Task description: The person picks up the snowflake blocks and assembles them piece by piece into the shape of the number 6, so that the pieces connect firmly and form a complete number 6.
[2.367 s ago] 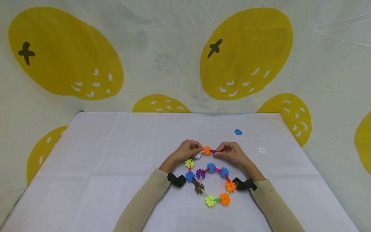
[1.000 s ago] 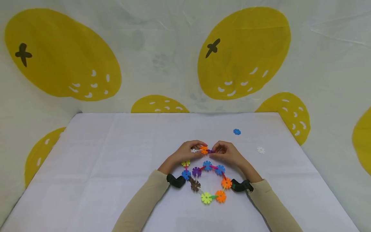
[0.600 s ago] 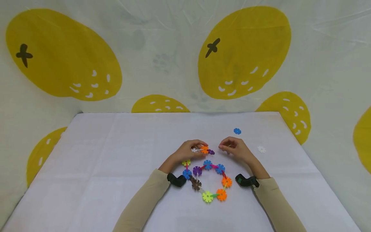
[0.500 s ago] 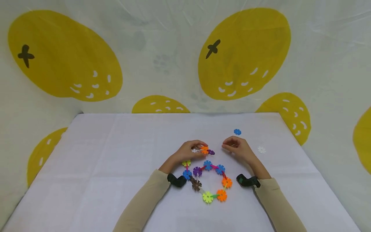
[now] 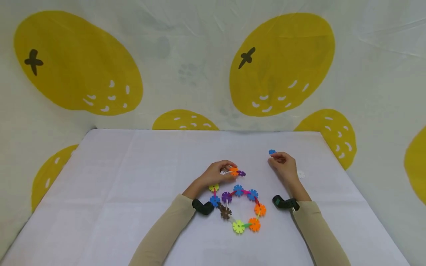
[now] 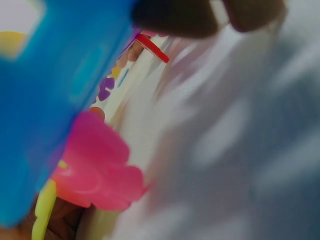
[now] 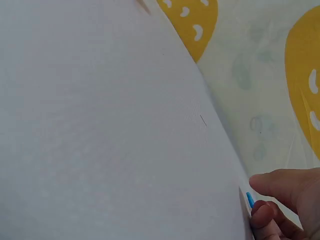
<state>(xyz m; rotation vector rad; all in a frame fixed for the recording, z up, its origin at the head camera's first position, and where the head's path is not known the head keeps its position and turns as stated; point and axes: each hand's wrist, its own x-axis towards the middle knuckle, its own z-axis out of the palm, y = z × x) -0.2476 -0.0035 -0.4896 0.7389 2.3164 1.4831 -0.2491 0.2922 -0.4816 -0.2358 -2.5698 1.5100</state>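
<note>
In the head view my left hand (image 5: 216,173) holds the end of a chain of toothed plastic snowflake discs, pinching near an orange disc (image 5: 234,171). A purple disc (image 5: 241,173) sticks out to the right of it, and a white disc shows partly between the fingers. My right hand (image 5: 285,166) is at a loose blue snowflake disc (image 5: 272,152), its fingertips at the disc's near edge. In the right wrist view the thumb stands apart from the blue disc (image 7: 250,200). A large blue disc (image 6: 65,100) and a pink disc (image 6: 100,165) fill much of the left wrist view.
The rest of the chain lies on the white table (image 5: 116,207), forming a ring with a brown disc (image 5: 226,213), a yellow-green disc (image 5: 238,226) and several others. A loose white disc (image 5: 301,174) lies right of my right hand, partly hidden by it.
My right hand has let go of the purple disc and moved right and away from me to the loose blue disc. My left hand has shifted along the chain and keeps hold of it.
</note>
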